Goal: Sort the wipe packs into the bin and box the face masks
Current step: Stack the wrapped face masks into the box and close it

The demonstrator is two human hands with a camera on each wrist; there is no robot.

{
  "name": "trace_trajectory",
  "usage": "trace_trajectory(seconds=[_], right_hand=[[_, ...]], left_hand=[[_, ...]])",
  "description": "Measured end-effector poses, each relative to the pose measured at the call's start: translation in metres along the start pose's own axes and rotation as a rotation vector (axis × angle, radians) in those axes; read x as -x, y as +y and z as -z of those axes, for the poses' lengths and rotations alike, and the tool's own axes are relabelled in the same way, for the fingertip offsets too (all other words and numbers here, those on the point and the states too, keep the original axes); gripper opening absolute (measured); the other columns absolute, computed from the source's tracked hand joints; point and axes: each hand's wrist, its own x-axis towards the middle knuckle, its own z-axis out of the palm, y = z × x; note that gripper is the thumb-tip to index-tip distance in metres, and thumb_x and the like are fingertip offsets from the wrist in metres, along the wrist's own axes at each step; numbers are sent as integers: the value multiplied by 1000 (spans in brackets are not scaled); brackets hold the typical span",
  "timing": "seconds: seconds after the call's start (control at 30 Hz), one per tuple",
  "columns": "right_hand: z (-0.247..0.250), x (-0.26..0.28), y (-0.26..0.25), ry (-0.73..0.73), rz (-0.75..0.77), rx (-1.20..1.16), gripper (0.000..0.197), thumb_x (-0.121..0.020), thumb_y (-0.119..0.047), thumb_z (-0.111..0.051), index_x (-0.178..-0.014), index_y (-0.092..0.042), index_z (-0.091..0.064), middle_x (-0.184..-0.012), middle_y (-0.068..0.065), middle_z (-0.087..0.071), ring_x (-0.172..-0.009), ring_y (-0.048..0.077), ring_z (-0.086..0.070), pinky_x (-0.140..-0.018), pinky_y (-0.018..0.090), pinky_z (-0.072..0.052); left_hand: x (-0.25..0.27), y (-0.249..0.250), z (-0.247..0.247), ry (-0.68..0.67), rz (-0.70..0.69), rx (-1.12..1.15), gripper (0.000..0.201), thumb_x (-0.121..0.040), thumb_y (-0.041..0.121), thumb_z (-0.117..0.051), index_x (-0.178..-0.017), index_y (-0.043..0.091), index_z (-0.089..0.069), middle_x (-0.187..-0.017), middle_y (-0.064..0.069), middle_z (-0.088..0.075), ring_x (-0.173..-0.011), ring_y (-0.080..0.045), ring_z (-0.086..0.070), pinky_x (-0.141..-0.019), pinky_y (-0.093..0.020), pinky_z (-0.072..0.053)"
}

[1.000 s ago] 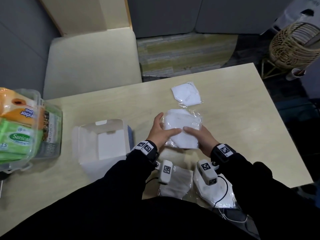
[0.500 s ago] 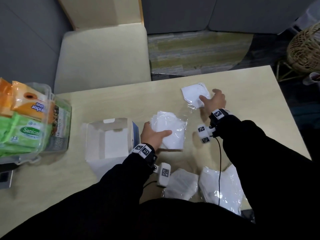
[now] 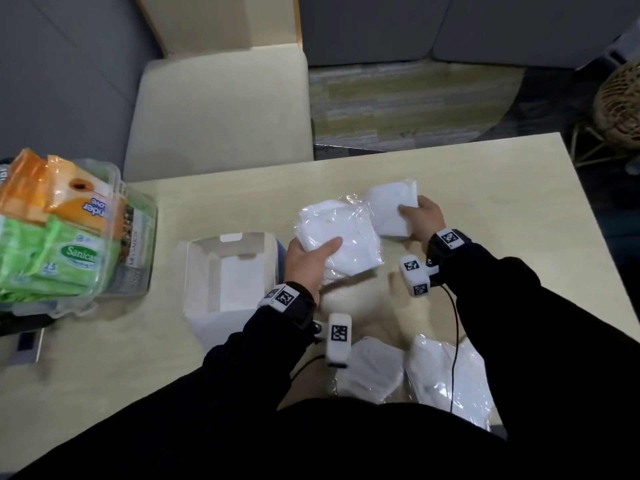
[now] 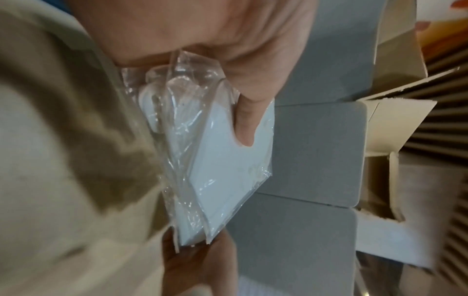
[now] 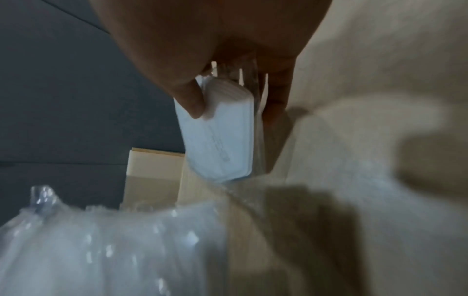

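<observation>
My left hand (image 3: 311,259) grips a stack of white face masks in clear wrappers (image 3: 341,237), thumb on top, just right of the open white box (image 3: 230,271). In the left wrist view the thumb (image 4: 249,120) presses the wrapped masks (image 4: 228,170). My right hand (image 3: 420,220) pinches another wrapped mask (image 3: 391,211) and holds it beside the stack; the right wrist view shows the mask (image 5: 220,140) lifted off the table. Two more wrapped masks (image 3: 372,374) (image 3: 446,375) lie near my body. A clear bin (image 3: 138,258) at the left holds green and orange wipe packs (image 3: 52,251).
A cream chair (image 3: 221,109) stands behind the table (image 3: 502,209). A wicker basket (image 3: 620,109) sits on the floor at the far right. A dark device (image 3: 27,344) lies by the bin at the table's left edge.
My right hand left the stack, reached the far mask, picked it up and brought it back toward the stack. My left hand kept the stack, shifting it slightly left toward the box.
</observation>
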Motion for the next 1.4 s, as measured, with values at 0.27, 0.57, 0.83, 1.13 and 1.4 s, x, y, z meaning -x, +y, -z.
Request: trace_trajectory(seconds=[0.27,0.57,0.83,1.13,1.4], right_hand=[[12,120,0,-337,-14,-465,26,-95,-8,-54,-116,-12,-69,-92,9,-69,-68,26,-64,-67,42,-55],[21,187,-23,-516,12,-421,81,-87,-79,-48,-137,-17,-62,-125,18,-71,-95,37,-69,-67,44,-59],[20,195,-18,-470,536,-104,82,-73,17,-82,-139,-14,-43,-125,-5,-65,-109,8,-67,-88,30,-57],[10,145,75,-313,423,94,122,-55,5,-94,-154,-27,-29,-134,-6,-52,-111,0,-61,-98,24,-51],[13,136,89,-294,416,118,117,-56,5,-96,-146,-32,-32,-133,-7,-51,-110,2,-60,-88,19,-53]], left_hand=[[23,20,-11,-175,45,193,67,-75,18,-90,-135,14,-62,-124,-12,-74,-112,-36,-72,-97,-60,-56],[71,42,12,-374,-12,33,57,-80,16,-82,-133,10,-64,-123,-14,-74,-114,-38,-71,-98,-57,-56],[77,25,26,-467,-485,-323,104,-72,2,-90,-149,37,-30,-136,1,-60,-121,-15,-66,-97,-33,-57],[34,-61,16,-343,-381,-556,110,-62,0,-91,-144,50,-38,-126,4,-61,-106,-21,-68,-82,-25,-61],[28,-54,19,-390,-447,-712,113,-63,18,-82,-152,48,-20,-131,15,-57,-108,-10,-68,-97,-40,-58]])
